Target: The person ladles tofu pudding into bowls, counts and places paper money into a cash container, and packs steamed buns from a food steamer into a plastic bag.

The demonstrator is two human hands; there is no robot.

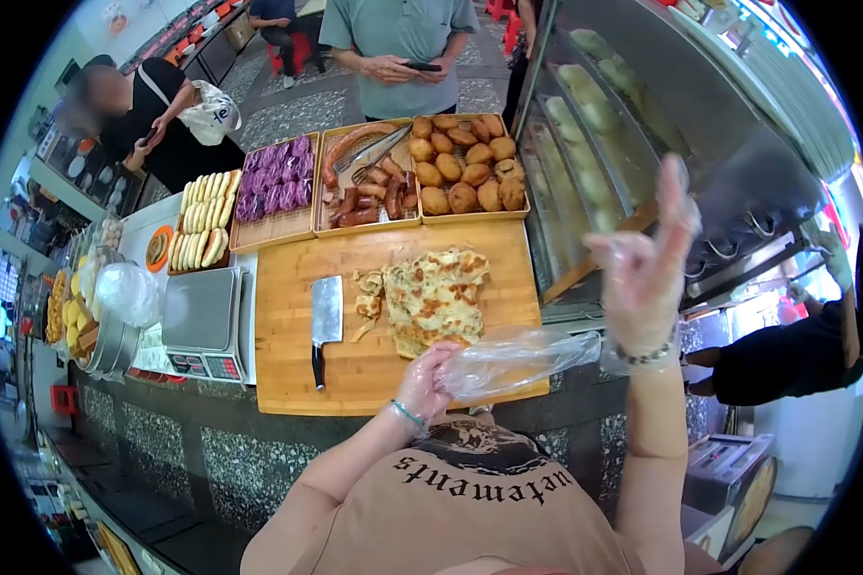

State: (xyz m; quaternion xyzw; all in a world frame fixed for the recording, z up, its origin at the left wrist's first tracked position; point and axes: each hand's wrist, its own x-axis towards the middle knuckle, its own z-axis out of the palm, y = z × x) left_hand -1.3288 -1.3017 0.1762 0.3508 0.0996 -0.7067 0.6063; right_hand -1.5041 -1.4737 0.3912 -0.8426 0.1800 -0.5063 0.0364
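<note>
Left hand (422,385) closed on clear plastic bag (520,364), best pinched by its rim, at the near edge of the cutting board (286,273); right hand (647,278) spread wide, empty, beyond its right side; flatbread (436,299), cleaver (326,311) atop.

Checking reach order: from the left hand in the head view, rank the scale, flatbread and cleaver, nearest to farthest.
From the left hand:
1. Flatbread: just beyond it, on the board.
2. Cleaver: to its left, on the board.
3. Scale: farther left, past the board's edge.
</note>
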